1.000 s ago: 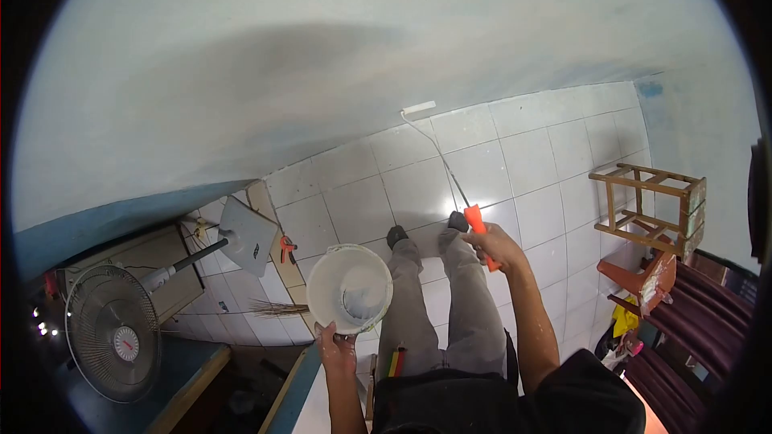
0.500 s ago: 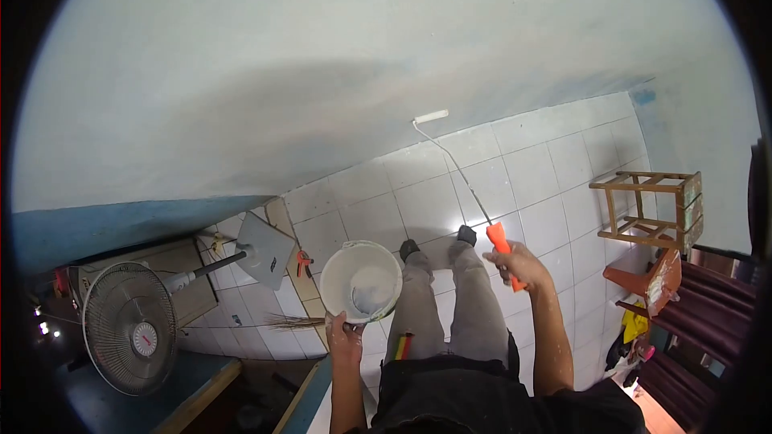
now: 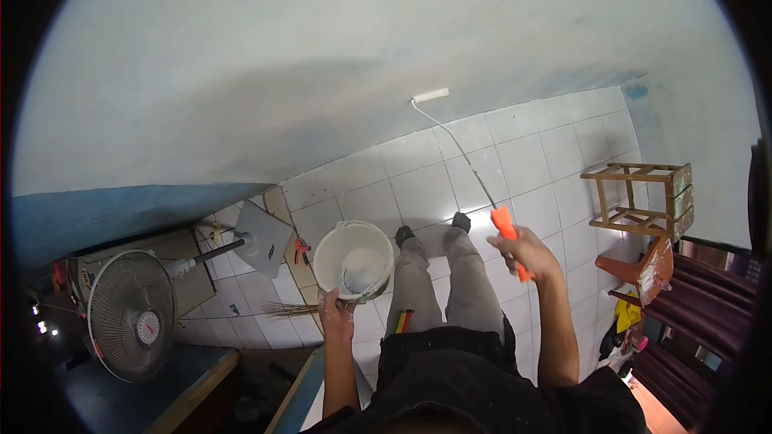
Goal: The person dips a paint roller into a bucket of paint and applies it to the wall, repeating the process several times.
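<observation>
Gripping the paint bucket (image 3: 354, 261) at the 6 o'clock edge of its rim, the left hand (image 3: 338, 315) is curling its fingers tight around the lip and carrying the pail in the air, just to 9 o'clock of the person's legs (image 3: 450, 289). The bucket is looking like stiff plastic with a little pale paint pooling inside. It is probably weighing little but is liable to slosh and tilt under a one-sided rim hold, and a wet lip may be getting slippery.

At 3 o'clock of the bucket, the right hand (image 3: 527, 253) is clamping fully around the orange handle (image 3: 503, 223). That is the sensible place to hold so light a tool, since its thin wire shaft is likely flexing under pressure. The shaft is reaching away toward 11 o'clock, over the floor tiles (image 3: 531, 161), and the roller sleeve (image 3: 430, 96) is lying at the foot of the wall (image 3: 322, 72); whether it is touching is unclear.

A fan (image 3: 131, 325) is standing at 8 o'clock of the bucket, and a wooden stool (image 3: 639, 201) at 2 o'clock of the right hand.
</observation>
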Demonstrator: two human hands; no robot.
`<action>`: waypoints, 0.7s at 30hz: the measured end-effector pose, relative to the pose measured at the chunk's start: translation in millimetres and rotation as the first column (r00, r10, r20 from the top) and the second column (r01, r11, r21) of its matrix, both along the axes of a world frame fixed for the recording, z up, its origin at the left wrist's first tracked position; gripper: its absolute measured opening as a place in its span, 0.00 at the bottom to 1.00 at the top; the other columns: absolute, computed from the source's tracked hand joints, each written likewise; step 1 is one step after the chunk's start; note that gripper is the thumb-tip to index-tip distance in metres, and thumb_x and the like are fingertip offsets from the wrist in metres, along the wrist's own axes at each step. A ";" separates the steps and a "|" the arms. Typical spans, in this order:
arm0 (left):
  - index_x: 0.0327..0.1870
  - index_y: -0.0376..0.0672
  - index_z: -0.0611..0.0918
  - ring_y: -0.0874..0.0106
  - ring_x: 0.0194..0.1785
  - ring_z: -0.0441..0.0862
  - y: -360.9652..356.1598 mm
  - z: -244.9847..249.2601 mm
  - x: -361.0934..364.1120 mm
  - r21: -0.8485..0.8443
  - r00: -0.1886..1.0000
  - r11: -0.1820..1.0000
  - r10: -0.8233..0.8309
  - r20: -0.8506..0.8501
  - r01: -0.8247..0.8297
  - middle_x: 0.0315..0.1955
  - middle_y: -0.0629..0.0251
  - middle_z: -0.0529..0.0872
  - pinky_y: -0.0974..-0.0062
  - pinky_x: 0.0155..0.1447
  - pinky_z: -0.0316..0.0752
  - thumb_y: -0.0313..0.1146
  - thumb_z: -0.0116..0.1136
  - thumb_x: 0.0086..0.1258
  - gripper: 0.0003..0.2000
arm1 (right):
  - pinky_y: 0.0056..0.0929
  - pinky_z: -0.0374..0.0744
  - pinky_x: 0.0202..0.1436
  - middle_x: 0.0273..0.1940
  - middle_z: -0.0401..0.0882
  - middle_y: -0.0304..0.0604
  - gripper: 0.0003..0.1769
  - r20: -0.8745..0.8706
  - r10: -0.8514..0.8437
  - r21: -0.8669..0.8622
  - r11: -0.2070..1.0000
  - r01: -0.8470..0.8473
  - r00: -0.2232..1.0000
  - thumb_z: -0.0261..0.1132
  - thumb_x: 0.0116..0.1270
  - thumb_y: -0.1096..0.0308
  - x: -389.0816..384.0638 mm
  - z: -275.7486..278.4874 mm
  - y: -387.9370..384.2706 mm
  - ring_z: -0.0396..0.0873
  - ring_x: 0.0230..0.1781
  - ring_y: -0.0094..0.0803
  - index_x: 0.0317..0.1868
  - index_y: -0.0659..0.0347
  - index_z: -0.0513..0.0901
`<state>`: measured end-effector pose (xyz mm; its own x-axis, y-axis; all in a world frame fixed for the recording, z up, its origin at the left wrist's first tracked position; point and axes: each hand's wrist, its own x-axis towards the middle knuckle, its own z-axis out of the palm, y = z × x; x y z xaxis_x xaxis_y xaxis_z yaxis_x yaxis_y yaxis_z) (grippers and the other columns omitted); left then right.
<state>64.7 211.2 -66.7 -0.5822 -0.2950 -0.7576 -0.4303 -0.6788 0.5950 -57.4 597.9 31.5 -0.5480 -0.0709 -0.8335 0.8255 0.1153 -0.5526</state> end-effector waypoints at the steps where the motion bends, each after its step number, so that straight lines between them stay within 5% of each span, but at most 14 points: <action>1: 0.57 0.45 0.72 0.68 0.52 0.80 -1.7 1.2 0.2 -0.017 1.000 1.000 -0.026 0.010 0.026 0.52 0.63 0.79 0.69 0.49 0.81 0.30 0.56 0.65 0.18 | 0.26 0.68 0.19 0.17 0.67 0.34 0.11 0.002 0.000 -0.002 1.000 0.000 1.000 0.67 0.60 0.64 -4.5 -23.3 -1.6 0.67 0.14 0.23 0.30 0.62 0.76; 6: 0.56 0.47 0.73 0.71 0.50 0.80 15.5 26.3 -10.2 -0.040 1.000 0.999 0.009 0.008 -0.009 0.51 0.65 0.79 0.72 0.46 0.81 0.30 0.57 0.65 0.18 | 0.26 0.66 0.18 0.18 0.68 0.33 0.11 0.016 0.000 -0.030 1.000 0.001 1.000 0.67 0.59 0.65 -52.8 -151.5 -2.6 0.67 0.15 0.22 0.28 0.60 0.74; 9: 0.57 0.47 0.72 0.71 0.50 0.80 15.6 35.6 -14.5 -0.031 1.000 0.999 0.022 0.002 -0.022 0.50 0.65 0.79 0.73 0.45 0.80 0.29 0.56 0.65 0.18 | 0.25 0.66 0.18 0.17 0.67 0.32 0.13 -0.040 0.097 0.051 0.994 -0.095 0.994 0.68 0.60 0.63 -36.0 -64.2 11.4 0.66 0.14 0.21 0.27 0.60 0.73; 11: 0.57 0.47 0.72 0.71 0.49 0.79 14.1 33.0 -11.1 -0.027 0.998 0.998 0.048 0.028 -0.048 0.49 0.65 0.79 0.72 0.45 0.80 0.29 0.56 0.65 0.18 | 0.24 0.67 0.17 0.16 0.66 0.31 0.14 0.009 0.005 0.004 1.000 -0.005 1.000 0.68 0.62 0.61 -9.0 -0.6 21.0 0.66 0.13 0.20 0.27 0.59 0.72; 14: 0.61 0.46 0.70 0.68 0.54 0.78 10.2 19.7 -14.5 -0.018 1.000 1.000 -0.009 0.022 0.010 0.53 0.63 0.78 0.67 0.50 0.80 0.29 0.56 0.65 0.22 | 0.21 0.64 0.14 0.15 0.64 0.29 0.16 0.026 -0.057 0.077 0.996 0.055 0.998 0.68 0.63 0.60 14.9 26.1 29.1 0.61 0.11 0.18 0.28 0.57 0.71; 18: 0.65 0.46 0.68 0.65 0.58 0.77 10.3 0.8 -12.5 -0.034 0.999 0.999 -0.014 0.047 0.015 0.57 0.60 0.75 0.63 0.54 0.80 0.29 0.56 0.65 0.25 | 0.21 0.65 0.16 0.16 0.64 0.29 0.15 0.061 0.033 0.071 0.997 -0.037 0.998 0.67 0.64 0.61 -13.7 -50.5 17.4 0.62 0.12 0.18 0.27 0.57 0.70; 21: 0.67 0.45 0.67 0.62 0.60 0.75 10.4 -21.7 0.2 -0.098 0.990 0.990 0.108 0.085 -0.100 0.59 0.58 0.73 0.59 0.58 0.79 0.30 0.56 0.65 0.27 | 0.23 0.65 0.18 0.16 0.65 0.30 0.13 0.049 0.078 0.024 0.997 -0.080 0.996 0.66 0.63 0.63 -54.2 -191.8 10.6 0.63 0.13 0.19 0.29 0.57 0.71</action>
<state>64.9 221.6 -88.4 -0.4755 -0.4222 -0.7718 -0.4146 -0.6662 0.6198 -111.6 608.5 -160.3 -0.5010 -0.0900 -0.8608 0.8386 0.1951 -0.5085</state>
